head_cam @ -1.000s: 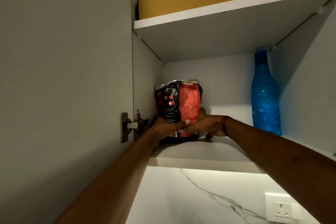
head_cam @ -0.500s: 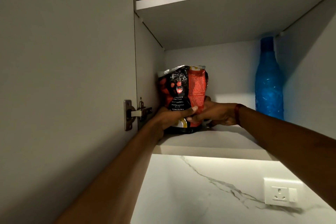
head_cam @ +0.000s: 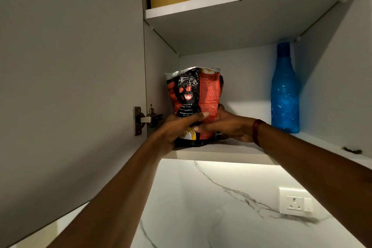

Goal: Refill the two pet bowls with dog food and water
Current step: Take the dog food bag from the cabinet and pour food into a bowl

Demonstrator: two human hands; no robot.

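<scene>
Dog food bag (head_cam: 193, 94) on shelf (head_cam: 231, 152), clasped between left hand (head_cam: 177, 128) and right hand (head_cam: 229, 127)

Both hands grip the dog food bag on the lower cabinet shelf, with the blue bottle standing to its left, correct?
No: the head view shows the blue bottle standing to the right of the dog food bag, apart from it. The rest holds: left hand and right hand both grip the bag on the lower shelf.
</scene>
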